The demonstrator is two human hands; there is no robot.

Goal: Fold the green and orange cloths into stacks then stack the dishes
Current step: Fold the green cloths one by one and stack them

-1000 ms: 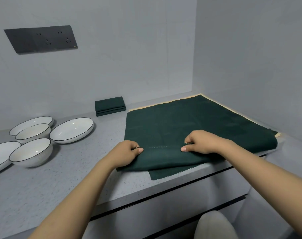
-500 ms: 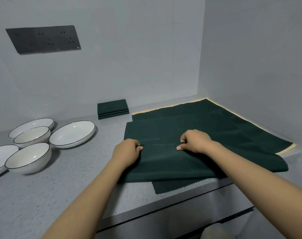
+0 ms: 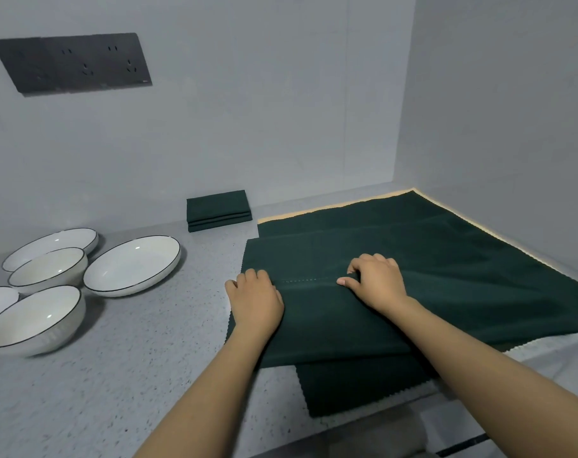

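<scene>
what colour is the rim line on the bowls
Black, a thin line round each white bowl, clearest in the head view.

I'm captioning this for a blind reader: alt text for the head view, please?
Both hands, left hand and right hand, pinch a fold in a dark green cloth on a grey counter. White dishes sit left.
</scene>
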